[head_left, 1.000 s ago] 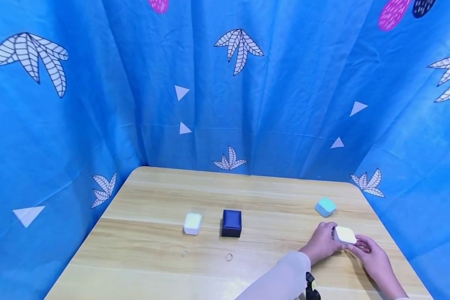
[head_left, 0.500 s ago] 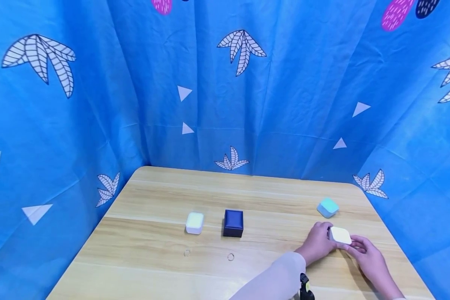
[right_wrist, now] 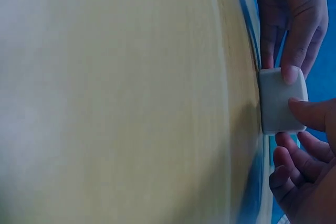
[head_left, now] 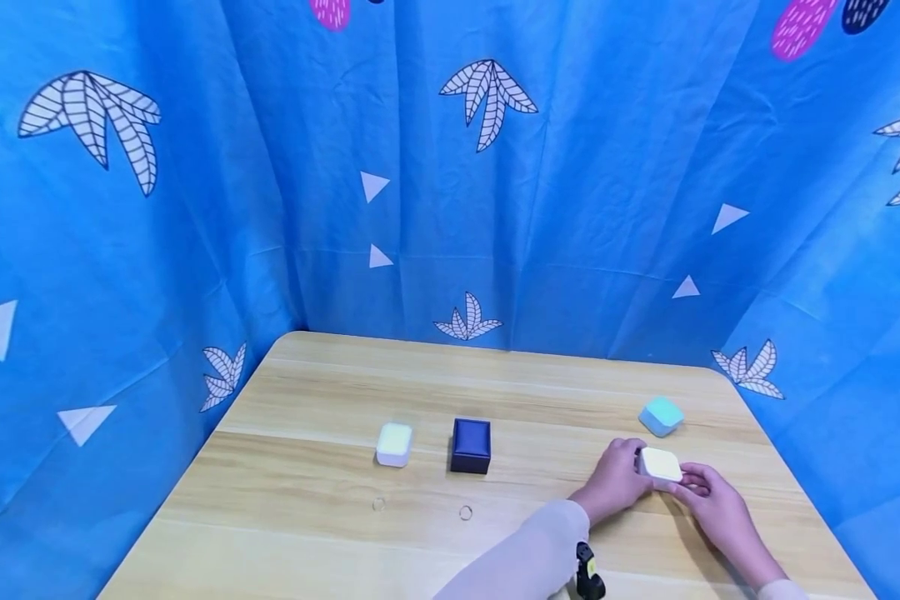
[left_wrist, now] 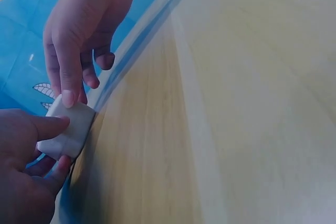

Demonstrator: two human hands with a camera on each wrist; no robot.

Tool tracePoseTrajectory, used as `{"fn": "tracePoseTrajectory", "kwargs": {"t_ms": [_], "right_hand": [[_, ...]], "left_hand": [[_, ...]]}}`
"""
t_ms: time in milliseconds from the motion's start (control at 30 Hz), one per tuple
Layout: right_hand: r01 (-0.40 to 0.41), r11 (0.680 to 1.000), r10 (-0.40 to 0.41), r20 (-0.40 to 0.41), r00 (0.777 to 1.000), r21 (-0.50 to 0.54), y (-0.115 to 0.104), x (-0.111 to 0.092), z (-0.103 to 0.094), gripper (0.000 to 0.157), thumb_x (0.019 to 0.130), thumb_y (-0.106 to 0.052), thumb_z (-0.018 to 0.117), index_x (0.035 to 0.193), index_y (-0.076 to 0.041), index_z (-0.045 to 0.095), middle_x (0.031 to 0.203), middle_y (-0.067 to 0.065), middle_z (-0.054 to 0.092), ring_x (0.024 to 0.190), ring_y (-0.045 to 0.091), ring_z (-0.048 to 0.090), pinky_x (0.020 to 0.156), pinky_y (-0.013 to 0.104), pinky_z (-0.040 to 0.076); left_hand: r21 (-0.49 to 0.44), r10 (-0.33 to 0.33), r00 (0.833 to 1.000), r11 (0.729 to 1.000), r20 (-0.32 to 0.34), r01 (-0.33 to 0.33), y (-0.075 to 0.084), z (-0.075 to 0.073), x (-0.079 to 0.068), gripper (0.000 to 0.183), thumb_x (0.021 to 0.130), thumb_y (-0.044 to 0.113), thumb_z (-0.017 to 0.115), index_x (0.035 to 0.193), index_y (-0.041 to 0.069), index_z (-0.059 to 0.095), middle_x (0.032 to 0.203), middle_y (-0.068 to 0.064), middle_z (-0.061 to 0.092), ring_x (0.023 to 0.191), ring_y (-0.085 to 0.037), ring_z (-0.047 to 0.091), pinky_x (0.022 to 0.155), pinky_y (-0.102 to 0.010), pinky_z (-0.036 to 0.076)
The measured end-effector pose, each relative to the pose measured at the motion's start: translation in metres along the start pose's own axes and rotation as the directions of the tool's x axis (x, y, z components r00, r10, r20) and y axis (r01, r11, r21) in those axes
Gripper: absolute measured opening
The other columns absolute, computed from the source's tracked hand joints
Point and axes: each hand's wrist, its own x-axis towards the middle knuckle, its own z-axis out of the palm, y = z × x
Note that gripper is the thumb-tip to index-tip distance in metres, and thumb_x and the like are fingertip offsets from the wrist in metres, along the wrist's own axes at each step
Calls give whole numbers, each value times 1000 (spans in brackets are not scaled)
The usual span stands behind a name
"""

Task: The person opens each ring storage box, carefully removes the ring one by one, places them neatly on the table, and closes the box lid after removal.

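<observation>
A smooth white box with rounded corners point(head_left: 658, 466) sits between the person's two hands, toward the right side of the pale wood-grain desk point(head_left: 307, 550). Each grip is closed on it: the left hand point(head_left: 617, 479) pinches one side and the right hand point(head_left: 714, 510) the opposite side — both thumbs lie on the same face, as the wrist views show. Whether the box's underside touches the desk, I cannot tell. Just beyond the hands lies a turquoise box with rounded corners point(head_left: 662, 416), turned at an angle. Well to the left stands a square navy-blue box with darker sides point(head_left: 471, 446), and farther left a second white rounded box point(head_left: 394, 444). Two thin rings lie nearer the person — a silvery ring point(head_left: 466, 506) before the navy-blue box, a paler ring point(head_left: 378, 498) before the second white box.
</observation>
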Motion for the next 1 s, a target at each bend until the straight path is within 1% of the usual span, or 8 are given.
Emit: {"fn": "tracePoseTrajectory", "kwargs": {"t_ms": [200,333,367,567,600,700,833,1000], "right_hand": [[36,999,-36,10,999,-6,-9,4,8,49,93,-18,73,127,11,55,108,23,69,82,-11,53,69,15,51],[47,999,-47,12,999,-5,-14,5,14,51,92,-22,75,127,9,56,110,22,69,84,-9,54,72,14,50],[49,999,-49,13,999,-3,-15,6,15,51,92,-22,75,127,9,56,110,22,69,84,-9,55,72,14,50],[66,998,-66,13,998,15,-22,8,25,48,91,-18,75,126,8,56,109,21,69,88,3,61,74,13,50],[68,998,-68,13,998,17,-23,8,26,48,90,-18,75,126,8,57,109,21,70,88,4,62,74,13,50],[71,997,-72,19,997,28,-27,8,30,48,90,-19,76,125,8,57,109,20,69,88,2,61,74,13,50],[89,995,-90,19,996,46,-33,8,34,49,89,-20,77,125,7,57,108,20,69,87,-4,58,74,14,51],[100,992,-102,21,995,76,-43,7,41,44,89,-14,76,124,7,58,108,19,70,87,-7,56,75,13,52]], "left_hand": [[-10,5,1000,1000,-1,-5,-9,-11,-2,58,78,29,87,129,18,63,114,7,59,97,-1,56,92,-18,49],[-8,15,1000,1000,-12,-15,-13,-19,-3,55,78,24,86,128,16,64,114,6,60,96,-1,56,92,-18,49],[-10,14,1000,1000,-13,-14,-14,-22,-4,55,78,25,86,128,16,64,114,6,60,96,-1,56,92,-18,49],[-35,-8,1000,999,-14,8,-18,-34,-8,54,79,24,86,127,15,64,115,5,60,95,-1,56,91,-18,49],[-34,-11,1000,999,-14,10,-19,-36,-9,54,79,22,85,128,15,64,115,5,60,95,-1,56,91,-18,49],[-27,-10,1000,1000,-17,10,-23,-39,-10,55,79,17,85,130,14,63,117,4,60,96,-2,57,92,-17,49],[-15,6,1000,1000,-22,-6,-30,-45,-10,58,80,18,84,132,13,61,119,2,60,98,-2,57,92,-17,49],[-23,20,1000,1000,-24,-21,-37,-53,-13,61,80,16,84,136,11,60,121,0,60,96,-1,56,88,-15,50]]}}
